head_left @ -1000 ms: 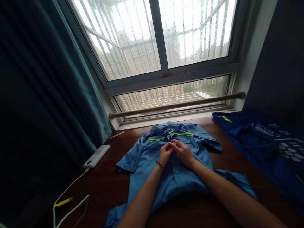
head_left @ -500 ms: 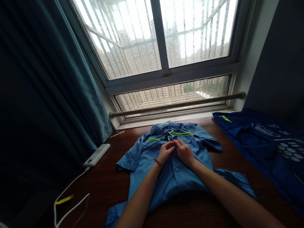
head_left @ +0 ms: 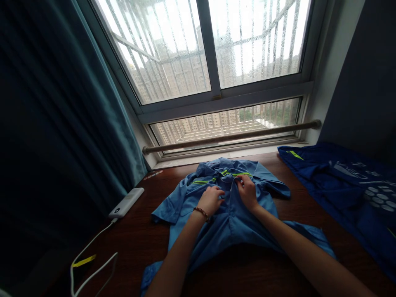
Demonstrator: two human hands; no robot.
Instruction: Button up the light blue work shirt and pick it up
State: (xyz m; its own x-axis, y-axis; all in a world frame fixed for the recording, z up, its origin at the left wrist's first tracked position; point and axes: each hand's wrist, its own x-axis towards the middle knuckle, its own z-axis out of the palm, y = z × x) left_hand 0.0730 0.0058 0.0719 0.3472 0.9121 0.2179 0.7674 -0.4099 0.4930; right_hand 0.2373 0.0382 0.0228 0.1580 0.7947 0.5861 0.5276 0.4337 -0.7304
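A light blue short-sleeved shirt (head_left: 185,202) with yellow-green stripes lies front up on a dark wooden table (head_left: 133,243), its collar toward the window. My left hand (head_left: 210,199), a bead bracelet on its wrist, is closed on the left edge of the shirt's front opening. My right hand (head_left: 248,191) pinches the right edge of the opening just below the collar. The two hands sit a little apart, with the button placket between them.
A white power bank (head_left: 126,202) with a white cable (head_left: 93,255) lies at the table's left, by a teal curtain (head_left: 62,123). Darker blue garments (head_left: 343,185) are spread at the right. A window with a metal rail (head_left: 230,136) runs behind the table.
My hands were pressed together at the placket; now they have drawn apart, each holding one side of the shirt front, and the right hand has moved up toward the collar.
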